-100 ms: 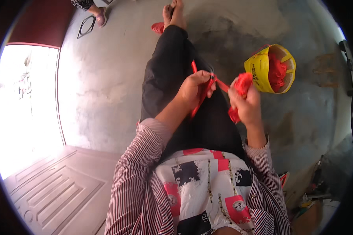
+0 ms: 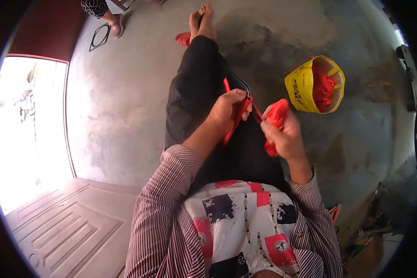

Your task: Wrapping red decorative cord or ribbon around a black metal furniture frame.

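Note:
Over my lap, my left hand (image 2: 228, 110) is closed with its thumb on top, gripping a red strip (image 2: 236, 121) that looks like cloth or ribbon. A thin dark curved rod or wire (image 2: 244, 85) sticks up by that thumb; its lower end is hidden. To the right, my right hand (image 2: 286, 136) is wrapped round a crumpled red bundle (image 2: 278, 113) of similar material, part of which hangs below the fingers. A narrow red length runs between the two hands. The right hand is slightly blurred.
On the concrete floor to the right stands a yellow bag (image 2: 301, 88) with red material (image 2: 324, 88) inside. A red shoe (image 2: 183, 39) lies by my bare feet. Another person's foot (image 2: 117, 26) shows at the far left. A panelled door (image 2: 74, 222) lies at the lower left.
My right hand has moved slightly toward me and left with the red bundle, closer to my left hand. The left hand keeps its grip. The whole view has shifted a little.

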Demonstrator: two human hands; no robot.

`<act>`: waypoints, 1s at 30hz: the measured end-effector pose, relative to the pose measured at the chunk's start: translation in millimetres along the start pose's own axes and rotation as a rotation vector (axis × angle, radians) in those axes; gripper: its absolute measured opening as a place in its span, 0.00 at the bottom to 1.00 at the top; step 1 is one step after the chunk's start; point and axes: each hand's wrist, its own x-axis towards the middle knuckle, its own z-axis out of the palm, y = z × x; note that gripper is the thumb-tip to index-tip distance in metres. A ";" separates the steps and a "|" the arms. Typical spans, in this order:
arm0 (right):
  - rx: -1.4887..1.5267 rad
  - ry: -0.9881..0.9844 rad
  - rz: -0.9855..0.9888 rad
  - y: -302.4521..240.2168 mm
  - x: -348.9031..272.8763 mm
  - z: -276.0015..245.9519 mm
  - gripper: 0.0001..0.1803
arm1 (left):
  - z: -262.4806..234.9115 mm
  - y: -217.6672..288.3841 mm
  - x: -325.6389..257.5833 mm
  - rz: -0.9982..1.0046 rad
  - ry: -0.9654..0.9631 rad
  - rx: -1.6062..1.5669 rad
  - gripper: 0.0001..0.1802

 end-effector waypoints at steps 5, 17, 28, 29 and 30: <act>0.109 -0.153 0.065 4.8 -20.5 16.8 0.06 | 2.2 0.7 -3.0 -0.004 0.006 -0.049 0.08; 0.264 -0.521 -0.225 -69.4 -2.3 -14.6 0.10 | 51.9 9.4 -47.3 0.829 0.170 0.791 0.09; -0.482 0.055 -0.330 35.9 75.5 10.1 0.22 | -4.0 16.4 -3.0 0.756 0.525 1.225 0.07; -0.427 0.097 -0.444 34.5 72.8 10.7 0.23 | 3.4 27.2 -14.1 0.750 0.541 1.145 0.05; -0.424 0.096 -0.446 29.6 68.3 11.3 0.23 | 8.0 33.9 -18.1 0.705 0.539 1.011 0.07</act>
